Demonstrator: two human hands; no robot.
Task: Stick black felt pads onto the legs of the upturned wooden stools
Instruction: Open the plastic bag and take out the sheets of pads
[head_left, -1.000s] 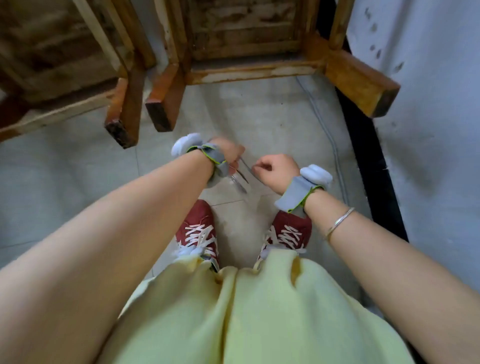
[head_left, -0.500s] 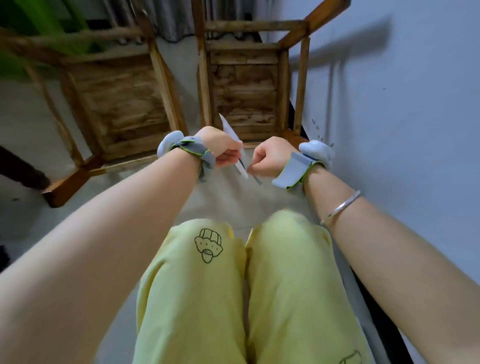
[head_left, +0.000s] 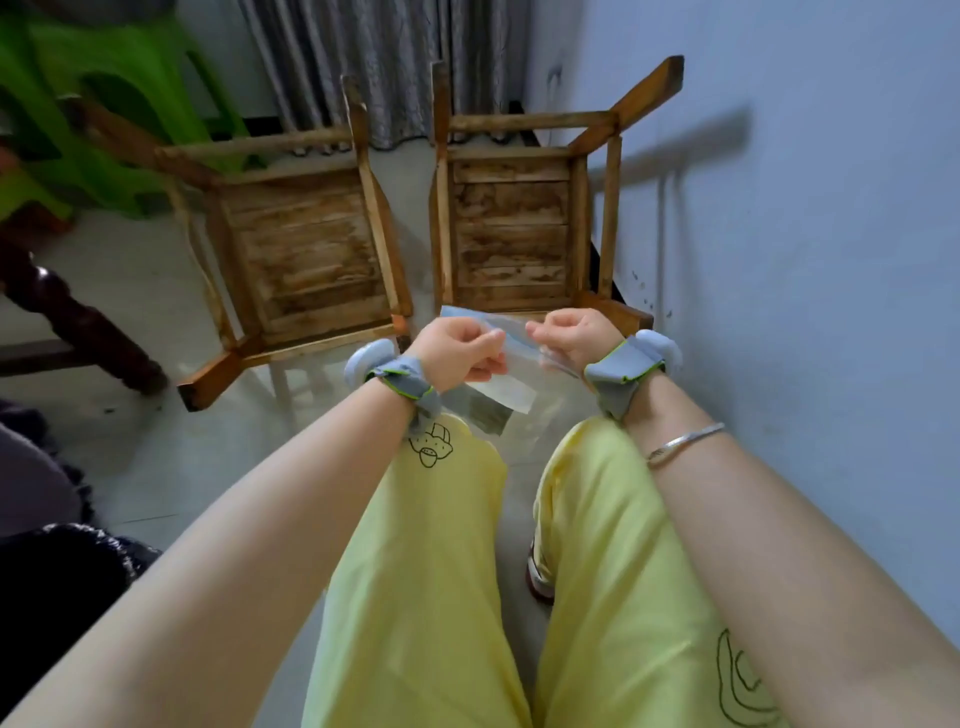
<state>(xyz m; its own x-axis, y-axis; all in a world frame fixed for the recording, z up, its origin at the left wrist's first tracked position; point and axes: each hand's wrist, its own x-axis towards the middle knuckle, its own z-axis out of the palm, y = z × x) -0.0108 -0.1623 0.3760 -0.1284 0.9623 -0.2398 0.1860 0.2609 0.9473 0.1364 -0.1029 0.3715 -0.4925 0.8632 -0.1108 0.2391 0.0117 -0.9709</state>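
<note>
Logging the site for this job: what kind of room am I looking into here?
Probably a room in a home, not a workshop: grey curtain by a painted wall, tiled floor, a green plastic stool and two upturned wooden stools.

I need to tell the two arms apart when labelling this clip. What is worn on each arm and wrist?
Both forearms are bare, with no sleeves. Each wrist carries a grey fabric strap edged in green with a rounded white pod: left wristband, right wristband. Only the right arm has a thin silver bangle, further up the forearm.
</note>
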